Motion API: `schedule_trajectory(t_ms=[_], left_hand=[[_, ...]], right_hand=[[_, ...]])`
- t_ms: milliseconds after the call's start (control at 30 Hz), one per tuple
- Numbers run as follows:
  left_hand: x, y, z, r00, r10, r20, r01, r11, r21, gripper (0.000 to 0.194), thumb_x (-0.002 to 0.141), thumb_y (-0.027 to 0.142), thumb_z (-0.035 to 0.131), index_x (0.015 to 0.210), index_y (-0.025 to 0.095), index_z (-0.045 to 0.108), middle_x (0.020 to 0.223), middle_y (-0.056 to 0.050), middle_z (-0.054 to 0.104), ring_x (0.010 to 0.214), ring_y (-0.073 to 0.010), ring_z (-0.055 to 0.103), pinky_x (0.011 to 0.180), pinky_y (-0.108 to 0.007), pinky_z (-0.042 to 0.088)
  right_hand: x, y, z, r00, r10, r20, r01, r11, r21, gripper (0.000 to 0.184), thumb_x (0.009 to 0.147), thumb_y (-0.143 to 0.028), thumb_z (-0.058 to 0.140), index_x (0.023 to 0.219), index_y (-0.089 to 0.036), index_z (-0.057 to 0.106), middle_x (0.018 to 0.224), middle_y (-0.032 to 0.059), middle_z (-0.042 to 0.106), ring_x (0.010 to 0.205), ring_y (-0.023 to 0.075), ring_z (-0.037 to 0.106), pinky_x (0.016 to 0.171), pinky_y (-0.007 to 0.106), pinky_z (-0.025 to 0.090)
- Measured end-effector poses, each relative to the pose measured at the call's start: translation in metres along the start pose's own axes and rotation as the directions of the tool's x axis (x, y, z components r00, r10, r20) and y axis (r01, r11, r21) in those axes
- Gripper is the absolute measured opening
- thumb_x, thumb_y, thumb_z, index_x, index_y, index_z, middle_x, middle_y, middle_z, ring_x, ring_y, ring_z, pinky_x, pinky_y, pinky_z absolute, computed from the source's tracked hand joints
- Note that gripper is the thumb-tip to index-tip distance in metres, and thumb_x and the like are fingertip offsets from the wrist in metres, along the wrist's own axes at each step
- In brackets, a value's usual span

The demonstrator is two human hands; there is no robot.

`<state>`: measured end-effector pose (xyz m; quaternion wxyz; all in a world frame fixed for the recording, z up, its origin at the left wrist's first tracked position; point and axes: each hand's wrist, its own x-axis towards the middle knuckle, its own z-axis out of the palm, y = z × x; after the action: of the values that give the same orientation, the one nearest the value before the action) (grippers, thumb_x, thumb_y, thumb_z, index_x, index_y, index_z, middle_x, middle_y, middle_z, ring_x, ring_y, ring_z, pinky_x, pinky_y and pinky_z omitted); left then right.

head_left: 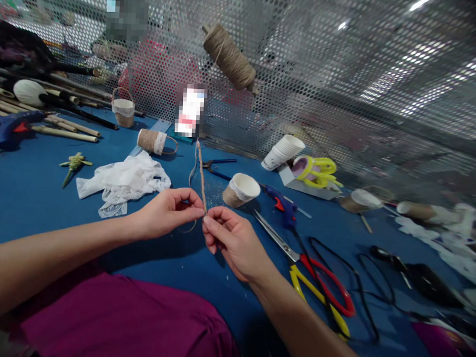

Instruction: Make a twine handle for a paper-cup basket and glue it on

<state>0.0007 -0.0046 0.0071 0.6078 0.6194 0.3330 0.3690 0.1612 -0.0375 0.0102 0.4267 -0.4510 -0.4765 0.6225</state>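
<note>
A thin, twine-wrapped wire or stick (201,171) stands up from between my fingertips, tan and slightly bent. My left hand (171,212) pinches its lower end with thumb and forefinger. Right against it, my right hand (235,239) is closed on the same end, with the other fingers curled. A loose strand of twine (191,171) hangs along its left side. Just beyond my right hand sits a paper cup (240,190) wrapped in twine with a white lace rim. White lace (129,179) lies crumpled past my left hand.
Large scissors (288,249) with red and yellow handles lie at right, by a blue glue gun (282,204) and its cord. Pliers (218,167), small twine baskets (150,141) and stacked paper cups (282,151) stand or lie farther back. A twine spool (229,57) hangs on the mesh.
</note>
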Motion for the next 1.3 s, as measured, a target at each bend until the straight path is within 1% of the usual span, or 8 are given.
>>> schedule_trajectory(t_ms=[133, 500, 633, 733, 867, 1000, 1133, 1300], left_hand=[[-0.0002, 0.0016, 0.0009, 1.000, -0.020, -0.015, 0.020, 1.000, -0.009, 0.017, 0.074, 0.030, 0.059, 0.072, 0.014, 0.053, 0.058, 0.005, 0.045, 0.051, -0.0064, 0.036, 0.048, -0.021, 0.027], [0.0001, -0.0054, -0.0022, 0.988, -0.075, 0.135, 0.114, 0.945, -0.308, 0.020, 0.069, 0.029, 0.067, 0.073, 0.013, 0.055, 0.060, 0.003, 0.052, 0.052, -0.0063, 0.040, 0.048, -0.020, 0.027], [0.0004, -0.0045, -0.0012, 0.992, -0.091, 0.093, 0.113, 0.955, -0.273, 0.020, 0.071, 0.030, 0.066, 0.072, 0.014, 0.054, 0.056, 0.005, 0.047, 0.048, -0.0055, 0.037, 0.045, -0.020, 0.023], [0.0002, -0.0036, 0.0005, 0.996, -0.082, 0.030, 0.086, 0.969, -0.233, 0.018, 0.072, 0.028, 0.065, 0.071, 0.014, 0.054, 0.053, 0.007, 0.044, 0.046, -0.0047, 0.035, 0.044, -0.019, 0.022], [0.0000, -0.0030, 0.0022, 0.996, -0.091, -0.002, 0.089, 0.973, -0.214, 0.017, 0.071, 0.026, 0.065, 0.071, 0.014, 0.053, 0.054, 0.006, 0.046, 0.047, -0.0045, 0.037, 0.044, -0.019, 0.023], [-0.0007, -0.0025, 0.0027, 0.996, -0.091, 0.022, 0.094, 0.956, -0.278, 0.017, 0.071, 0.026, 0.065, 0.074, 0.014, 0.054, 0.055, 0.006, 0.047, 0.046, -0.0041, 0.037, 0.044, -0.019, 0.024], [-0.0017, -0.0026, 0.0018, 0.996, -0.081, 0.047, 0.092, 0.946, -0.310, 0.016, 0.072, 0.025, 0.064, 0.075, 0.013, 0.054, 0.057, 0.006, 0.049, 0.047, -0.0037, 0.038, 0.045, -0.019, 0.025], [-0.0012, -0.0022, 0.0003, 0.991, -0.097, 0.088, 0.121, 0.930, -0.346, 0.015, 0.072, 0.024, 0.065, 0.075, 0.013, 0.054, 0.059, 0.004, 0.053, 0.048, -0.0043, 0.040, 0.046, -0.019, 0.026]], right_hand=[[-0.0002, -0.0008, 0.0001, 1.000, -0.006, 0.012, 0.006, 1.000, 0.021, 0.016, 0.071, -0.029, 0.068, 0.073, -0.017, 0.057, 0.054, -0.0058, 0.053, 0.045, 0.0057, 0.046, 0.039, 0.018, 0.036], [-0.0010, -0.0034, 0.0003, 0.973, 0.120, 0.197, -0.155, 0.973, 0.173, 0.021, 0.067, -0.029, 0.072, 0.070, -0.016, 0.056, 0.060, -0.0042, 0.057, 0.047, 0.0051, 0.049, 0.040, 0.017, 0.037], [-0.0017, -0.0025, 0.0010, 0.997, 0.016, 0.072, -0.013, 0.999, -0.041, 0.018, 0.071, -0.031, 0.067, 0.073, -0.018, 0.056, 0.059, -0.0043, 0.057, 0.048, 0.0068, 0.050, 0.043, 0.020, 0.041], [-0.0039, -0.0025, 0.0024, 0.994, -0.107, -0.031, 0.094, 0.955, -0.282, 0.013, 0.074, -0.029, 0.064, 0.074, -0.019, 0.056, 0.054, -0.0050, 0.055, 0.046, 0.0080, 0.050, 0.047, 0.022, 0.044], [-0.0067, -0.0024, 0.0041, 0.981, -0.189, -0.054, 0.155, 0.914, -0.376, 0.010, 0.077, -0.028, 0.059, 0.074, -0.019, 0.055, 0.056, -0.0038, 0.055, 0.048, 0.0089, 0.052, 0.048, 0.024, 0.044], [-0.0052, -0.0013, 0.0028, 0.990, -0.142, -0.010, 0.133, 0.950, -0.283, 0.010, 0.078, -0.028, 0.058, 0.076, -0.019, 0.055, 0.056, -0.0044, 0.055, 0.048, 0.0082, 0.051, 0.048, 0.023, 0.043], [-0.0024, -0.0009, 0.0012, 0.997, -0.046, 0.065, 0.048, 0.998, -0.035, 0.012, 0.075, -0.029, 0.062, 0.075, -0.018, 0.056, 0.058, -0.0052, 0.055, 0.048, 0.0061, 0.049, 0.043, 0.019, 0.040], [-0.0024, -0.0048, 0.0016, 0.983, 0.060, 0.175, -0.092, 0.979, 0.182, 0.015, 0.071, -0.026, 0.068, 0.073, -0.017, 0.057, 0.060, -0.0054, 0.055, 0.047, 0.0046, 0.049, 0.041, 0.017, 0.037]])
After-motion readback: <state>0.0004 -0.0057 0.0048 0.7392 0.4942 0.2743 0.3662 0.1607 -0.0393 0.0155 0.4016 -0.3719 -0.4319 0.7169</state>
